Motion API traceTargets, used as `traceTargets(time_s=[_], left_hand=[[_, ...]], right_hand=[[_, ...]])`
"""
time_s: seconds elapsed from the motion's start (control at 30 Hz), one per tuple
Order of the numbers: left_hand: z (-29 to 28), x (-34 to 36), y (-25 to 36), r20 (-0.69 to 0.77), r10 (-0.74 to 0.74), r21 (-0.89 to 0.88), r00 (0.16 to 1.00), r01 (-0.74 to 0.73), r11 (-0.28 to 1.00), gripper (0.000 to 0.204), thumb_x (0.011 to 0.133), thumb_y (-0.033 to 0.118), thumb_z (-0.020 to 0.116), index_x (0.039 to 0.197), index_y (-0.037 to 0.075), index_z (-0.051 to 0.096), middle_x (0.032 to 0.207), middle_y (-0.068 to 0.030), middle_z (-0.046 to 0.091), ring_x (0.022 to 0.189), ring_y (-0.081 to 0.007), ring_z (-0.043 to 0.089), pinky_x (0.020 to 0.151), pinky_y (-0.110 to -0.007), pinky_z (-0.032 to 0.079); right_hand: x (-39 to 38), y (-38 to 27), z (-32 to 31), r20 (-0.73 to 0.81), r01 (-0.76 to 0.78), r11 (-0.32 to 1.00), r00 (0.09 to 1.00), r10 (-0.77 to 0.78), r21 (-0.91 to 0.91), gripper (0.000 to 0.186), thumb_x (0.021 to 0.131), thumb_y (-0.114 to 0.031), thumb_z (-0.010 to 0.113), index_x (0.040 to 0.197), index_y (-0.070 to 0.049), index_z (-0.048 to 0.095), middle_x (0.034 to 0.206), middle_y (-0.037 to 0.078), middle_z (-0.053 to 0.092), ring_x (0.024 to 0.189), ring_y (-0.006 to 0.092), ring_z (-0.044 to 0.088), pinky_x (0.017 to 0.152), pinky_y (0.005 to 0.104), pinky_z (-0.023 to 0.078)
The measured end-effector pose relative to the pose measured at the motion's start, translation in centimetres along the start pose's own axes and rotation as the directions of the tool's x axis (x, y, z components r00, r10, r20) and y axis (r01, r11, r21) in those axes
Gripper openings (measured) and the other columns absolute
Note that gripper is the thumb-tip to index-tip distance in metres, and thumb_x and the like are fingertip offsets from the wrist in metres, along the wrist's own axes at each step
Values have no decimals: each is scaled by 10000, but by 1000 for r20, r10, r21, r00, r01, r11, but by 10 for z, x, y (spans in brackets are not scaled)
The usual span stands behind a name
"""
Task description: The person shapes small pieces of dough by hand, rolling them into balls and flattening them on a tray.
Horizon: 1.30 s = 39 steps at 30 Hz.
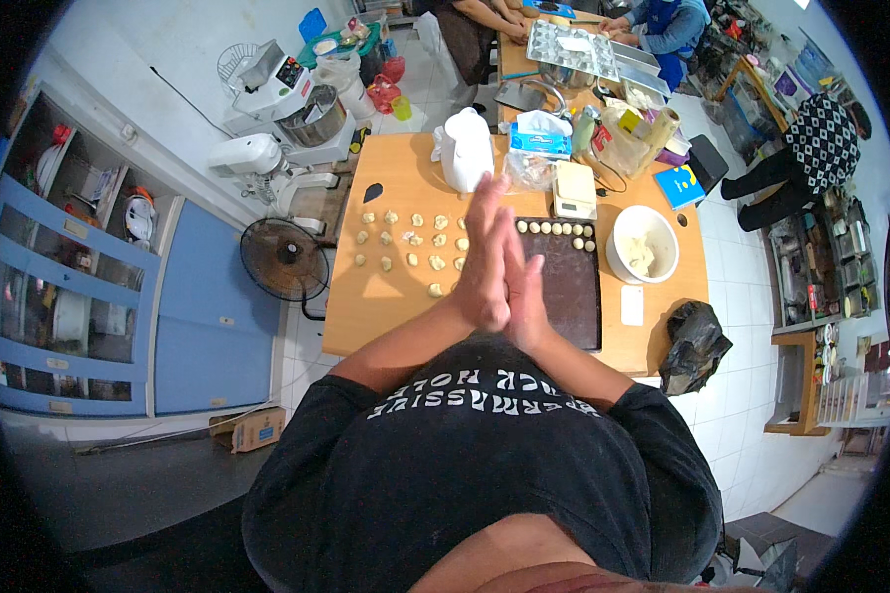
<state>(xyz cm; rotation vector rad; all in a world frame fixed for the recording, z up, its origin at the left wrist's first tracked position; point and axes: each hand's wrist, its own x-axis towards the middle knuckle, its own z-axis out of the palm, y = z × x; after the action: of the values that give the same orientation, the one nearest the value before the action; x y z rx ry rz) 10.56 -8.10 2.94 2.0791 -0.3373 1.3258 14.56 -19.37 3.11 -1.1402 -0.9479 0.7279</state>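
Rows of small, irregular, pale-yellow dough lumps lie on the left half of the light wood-coloured bench; those in the rightmost column sit close to the hands, and whether others lie behind the hands cannot be told. The middle of the bench's near edge is covered by the person's black shirt. The left hand is pressed palm to palm against the right hand, fingers extended toward the far edge; anything between the palms is hidden. Just right of the hands, the dark rectangular metal baking tray has its left side partly covered by them. Smooth, round, pale dough balls line its far edge, with more at its far right corner. Beyond that, toward the bench's right edge, stands a round white bowl holding pale dough.
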Motion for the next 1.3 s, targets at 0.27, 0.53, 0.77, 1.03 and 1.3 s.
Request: traceTargets(time_s=[0.27, 0.53, 0.77, 1.03, 1.3], left_hand=[[15, 16, 31, -17, 176, -233, 984, -175, 957, 1085, 874, 895, 231, 1651, 170, 14, 1655, -320, 24, 1544, -470, 48, 1219, -617, 38], [15, -11, 5, -9, 108, -117, 994, -108, 987, 1132, 851, 915, 260, 1643, 140, 27, 1653, -317, 28, 1545, -471, 22, 1209, -639, 39], [6, 5, 2, -94, 59, -102, 994, -68, 992, 1090, 883, 874, 274, 1635, 108, 84, 1648, -331, 51, 1531, -503, 43, 1204, -635, 49], [15, 7, 24, -94, 74, -279, 993, -98, 955, 1051, 891, 864, 326, 1640, 142, 173, 1632, -362, 90, 1529, -508, 74, 1189, -653, 87], [28, -2, 30, 27, 286, -177, 958, -277, 944, 1053, 886, 857, 358, 1651, 172, 127, 1668, -301, 39, 1530, -521, 53, 1185, -660, 62]], right_hand=[[11, -4, -11, -71, -38, 999, 997, 36, -21, 907, 1010, -705, 48, 1635, -50, -8, 1710, 147, 14, 1578, 294, 6, 1261, 412, 14], [20, -30, -4, -63, 178, 982, 983, -175, 54, 915, 1008, -697, 27, 1629, -27, -23, 1707, 169, -15, 1577, 311, -11, 1261, 440, 28], [4, -12, 0, 51, 81, 993, 995, -85, 85, 905, 1011, -694, 40, 1630, -38, -34, 1713, 134, -37, 1578, 280, -32, 1263, 426, 10], [1, -14, -2, 8, 20, 1000, 1000, -20, -17, 910, 1017, -691, 60, 1630, -20, 6, 1715, 132, -2, 1579, 288, -18, 1261, 418, 19], [23, 15, -24, -53, -11, 931, 998, 33, 366, 866, 1030, -696, 111, 1641, -86, 39, 1712, 107, 70, 1561, 271, 146, 1232, 413, 207]])
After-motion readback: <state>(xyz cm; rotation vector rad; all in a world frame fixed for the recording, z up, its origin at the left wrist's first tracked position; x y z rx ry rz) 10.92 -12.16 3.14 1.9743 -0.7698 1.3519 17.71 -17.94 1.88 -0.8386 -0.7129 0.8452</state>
